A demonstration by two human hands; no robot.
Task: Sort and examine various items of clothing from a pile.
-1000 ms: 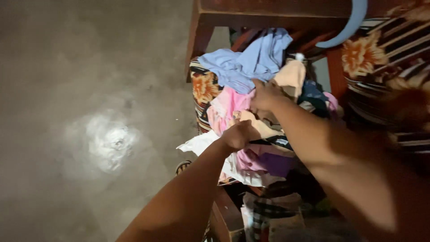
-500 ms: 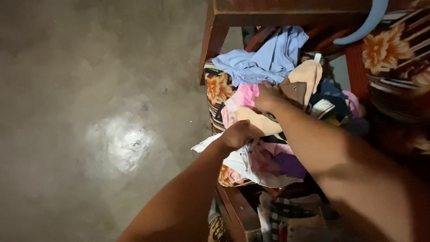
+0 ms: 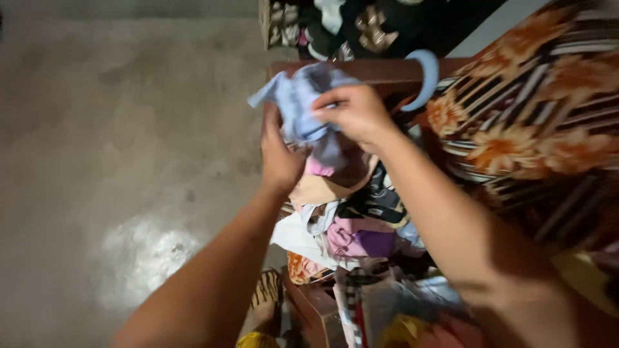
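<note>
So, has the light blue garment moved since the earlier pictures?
Yes. The light blue garment lay on the clothes pile before; now both hands hold it lifted above the pile, near the wooden rail.

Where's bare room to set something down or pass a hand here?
Free: the grey concrete floor, the whole stretch left of the left hand and forearm. Crowded: the clothes pile on the wooden chair, where both hands grip the light blue garment; the floral cushion fills the right.
</note>
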